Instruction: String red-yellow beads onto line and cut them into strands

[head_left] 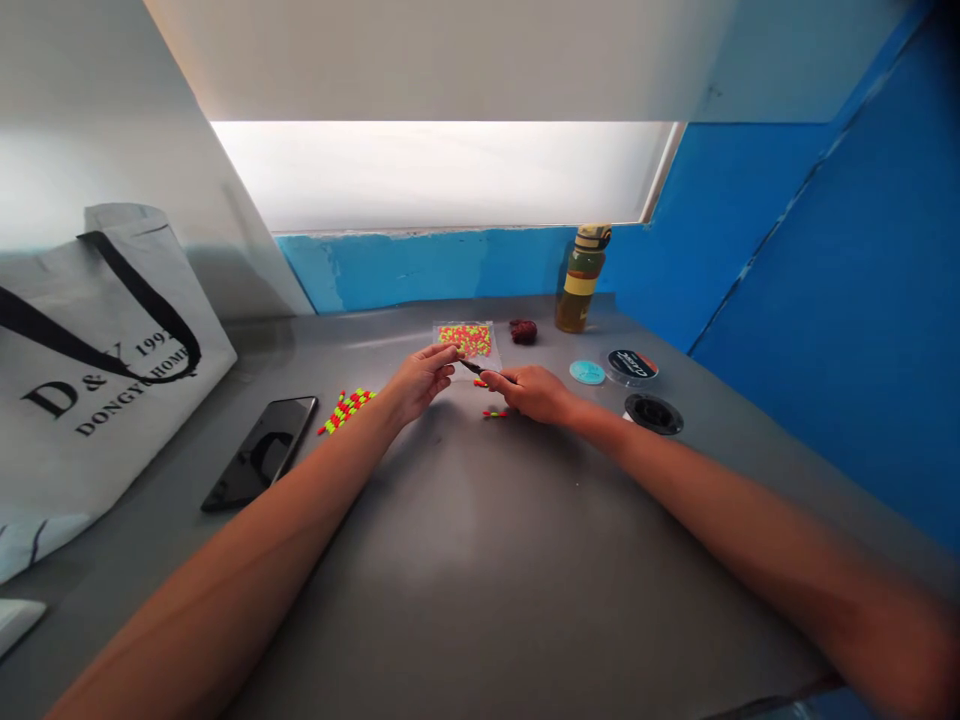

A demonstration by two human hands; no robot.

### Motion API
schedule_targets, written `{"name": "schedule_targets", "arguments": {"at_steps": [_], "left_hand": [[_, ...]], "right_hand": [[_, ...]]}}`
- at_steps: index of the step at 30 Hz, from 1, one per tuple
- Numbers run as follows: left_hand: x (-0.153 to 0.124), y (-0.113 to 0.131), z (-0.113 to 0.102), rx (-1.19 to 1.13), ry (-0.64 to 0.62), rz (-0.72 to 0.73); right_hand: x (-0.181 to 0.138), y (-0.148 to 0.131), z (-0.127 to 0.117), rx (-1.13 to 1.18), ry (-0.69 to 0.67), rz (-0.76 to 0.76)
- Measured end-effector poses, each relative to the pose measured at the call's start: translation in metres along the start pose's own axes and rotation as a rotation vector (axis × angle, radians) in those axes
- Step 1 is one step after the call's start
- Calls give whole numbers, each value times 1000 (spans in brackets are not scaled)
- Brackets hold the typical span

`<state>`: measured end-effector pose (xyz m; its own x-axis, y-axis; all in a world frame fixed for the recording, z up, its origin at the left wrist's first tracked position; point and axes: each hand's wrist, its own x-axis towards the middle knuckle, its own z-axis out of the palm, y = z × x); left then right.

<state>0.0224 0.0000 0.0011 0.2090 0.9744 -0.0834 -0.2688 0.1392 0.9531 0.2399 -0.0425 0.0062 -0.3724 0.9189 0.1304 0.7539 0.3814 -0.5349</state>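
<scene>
The location is a small, domestic-type work nook, not an industrial workshop or laboratory. A single grey work surface (480,620) runs between walls painted bright blue (810,300), with the paint visibly patchy along the lower window edge. A frosted window (442,175) sits behind the surface, beneath a white roller blind (450,70). Personal items stand on the surface: a printed canvas tote bag (82,400), a smartphone (259,453) and a drink bottle (583,280). A spool of line (633,366) and a clear packet of neon beads (465,342) indicate hobby use.
</scene>
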Motion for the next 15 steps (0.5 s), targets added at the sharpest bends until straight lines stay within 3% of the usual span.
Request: {"name": "schedule_targets", "arguments": {"at_steps": [15], "left_hand": [[0,0,0,26,-23,21]], "right_hand": [[0,-3,-3,84,-25,61]]}}
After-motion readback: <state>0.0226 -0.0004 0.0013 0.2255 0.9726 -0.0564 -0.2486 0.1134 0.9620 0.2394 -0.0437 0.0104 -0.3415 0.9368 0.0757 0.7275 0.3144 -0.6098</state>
